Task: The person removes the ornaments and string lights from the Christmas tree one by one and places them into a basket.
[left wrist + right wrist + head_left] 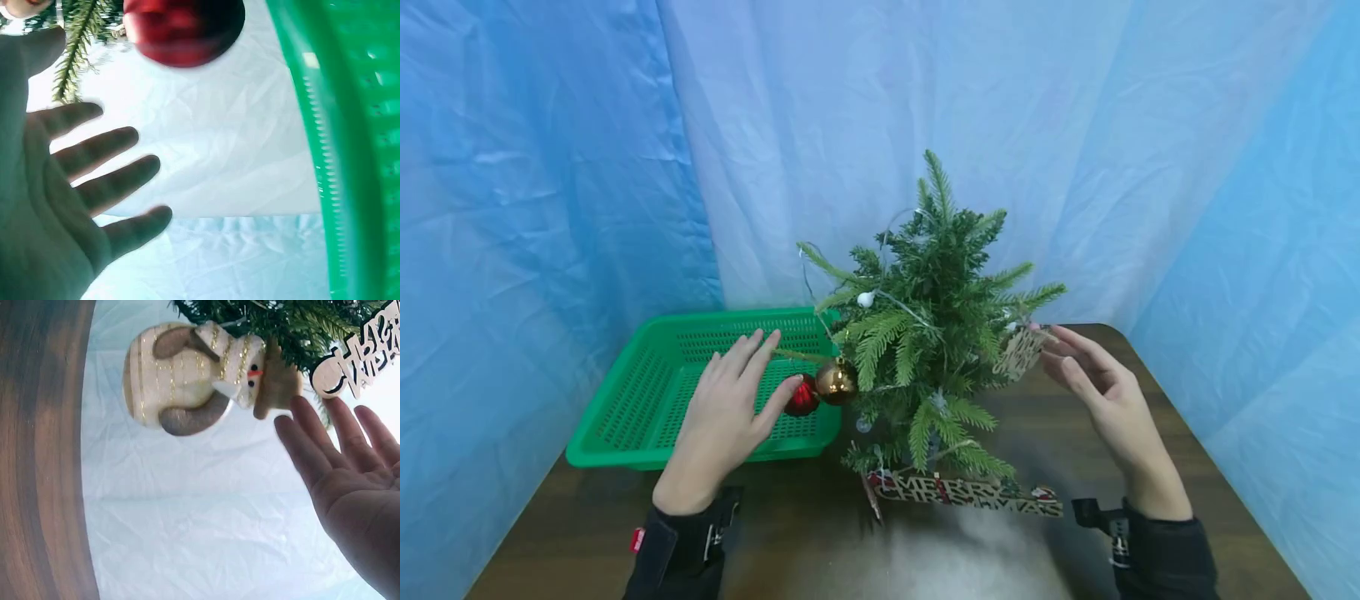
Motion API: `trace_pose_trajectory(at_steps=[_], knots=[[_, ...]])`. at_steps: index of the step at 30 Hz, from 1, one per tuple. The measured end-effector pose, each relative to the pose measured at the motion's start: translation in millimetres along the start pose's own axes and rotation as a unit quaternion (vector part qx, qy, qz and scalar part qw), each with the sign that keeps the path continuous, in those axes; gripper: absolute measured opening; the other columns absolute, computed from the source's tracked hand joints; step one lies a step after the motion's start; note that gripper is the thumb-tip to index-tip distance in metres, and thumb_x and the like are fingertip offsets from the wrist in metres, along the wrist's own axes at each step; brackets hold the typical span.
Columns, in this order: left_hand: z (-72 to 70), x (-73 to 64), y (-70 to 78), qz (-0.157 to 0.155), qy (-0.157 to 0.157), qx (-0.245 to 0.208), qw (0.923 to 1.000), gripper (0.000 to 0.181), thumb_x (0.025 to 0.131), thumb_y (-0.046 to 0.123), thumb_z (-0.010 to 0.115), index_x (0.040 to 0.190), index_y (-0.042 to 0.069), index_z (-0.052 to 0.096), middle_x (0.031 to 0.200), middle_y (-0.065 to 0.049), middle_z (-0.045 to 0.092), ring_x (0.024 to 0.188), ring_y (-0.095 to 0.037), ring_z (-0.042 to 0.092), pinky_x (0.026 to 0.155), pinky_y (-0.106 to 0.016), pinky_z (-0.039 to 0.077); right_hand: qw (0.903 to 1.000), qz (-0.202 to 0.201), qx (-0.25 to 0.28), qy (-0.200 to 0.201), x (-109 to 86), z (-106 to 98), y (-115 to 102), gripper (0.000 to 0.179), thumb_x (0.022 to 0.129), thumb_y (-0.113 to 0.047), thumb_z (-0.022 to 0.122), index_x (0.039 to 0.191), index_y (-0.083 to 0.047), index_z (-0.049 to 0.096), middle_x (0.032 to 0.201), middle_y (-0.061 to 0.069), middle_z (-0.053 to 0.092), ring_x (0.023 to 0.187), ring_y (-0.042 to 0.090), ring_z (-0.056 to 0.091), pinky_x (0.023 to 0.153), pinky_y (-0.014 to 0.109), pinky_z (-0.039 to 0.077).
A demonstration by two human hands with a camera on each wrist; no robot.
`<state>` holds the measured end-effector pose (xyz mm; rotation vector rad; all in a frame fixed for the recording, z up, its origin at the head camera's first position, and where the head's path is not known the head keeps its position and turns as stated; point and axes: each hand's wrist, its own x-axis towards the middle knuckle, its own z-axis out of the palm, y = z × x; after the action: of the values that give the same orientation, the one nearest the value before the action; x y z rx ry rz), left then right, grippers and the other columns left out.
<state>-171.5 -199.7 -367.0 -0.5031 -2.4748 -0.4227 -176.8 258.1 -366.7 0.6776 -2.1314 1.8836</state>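
A small artificial Christmas tree [943, 308] stands on the table between my two hands. On its left side hang a red bauble [802, 395] and a shiny gold bauble [837, 382]. My left hand [718, 417] is held beside them with fingers spread, its thumb tip overlapping the red bauble in the head view. To the tree's right, my right hand [1097, 396] has its fingertips right at a wooden cut-out lettering ornament [1021, 352]. A plush snowman ornament [187, 378] hangs near those fingers in the right wrist view; the head view does not show it.
Behind my left hand sits a green perforated basket [617, 446]. A wooden "Merry Christmas" sign [966, 493] is at the tree's lower front. White light-string wire [906, 308] winds through the branches. Blue and white curtains [1037, 125] enclose the dark wooden table [790, 533].
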Motion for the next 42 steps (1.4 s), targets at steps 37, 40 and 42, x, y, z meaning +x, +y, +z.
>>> trace_pose_trajectory(at_steps=[37,40,42], knots=[[-33.2,103.2,221.9,0.312,0.100,0.055,0.9434,0.021,0.100,0.026,0.064,0.116,0.016,0.074,0.118,-0.002,0.069,0.111,-0.021,0.063,0.095,-0.034,0.048,0.9784,0.126,0.163,0.006,6.0,3.7,11.1,0.038,0.106,-0.011,0.056,0.143,-0.012,0.051,0.116,0.005,0.068,0.098,0.018,0.070,0.087,0.034,0.057],[-29.6,111.3,235.8,0.309,0.070,0.106,0.9424,0.022,0.094,0.028,0.069,0.114,0.020,0.074,0.117,0.002,0.067,0.111,-0.020,0.061,0.094,-0.034,0.048,0.9748,0.124,0.184,0.018,5.8,2.4,11.1,0.036,0.105,-0.010,0.056,0.141,-0.012,0.055,0.118,0.003,0.066,0.100,0.016,0.068,0.087,0.032,0.057],[-26.3,114.7,242.7,0.307,0.055,0.140,0.9397,0.024,0.092,0.031,0.072,0.114,0.023,0.074,0.116,0.004,0.066,0.111,-0.018,0.059,0.093,-0.033,0.047,0.9685,0.126,0.214,0.020,4.8,1.5,11.5,0.033,0.106,-0.008,0.055,0.138,-0.012,0.059,0.120,0.002,0.065,0.103,0.015,0.067,0.087,0.031,0.057]])
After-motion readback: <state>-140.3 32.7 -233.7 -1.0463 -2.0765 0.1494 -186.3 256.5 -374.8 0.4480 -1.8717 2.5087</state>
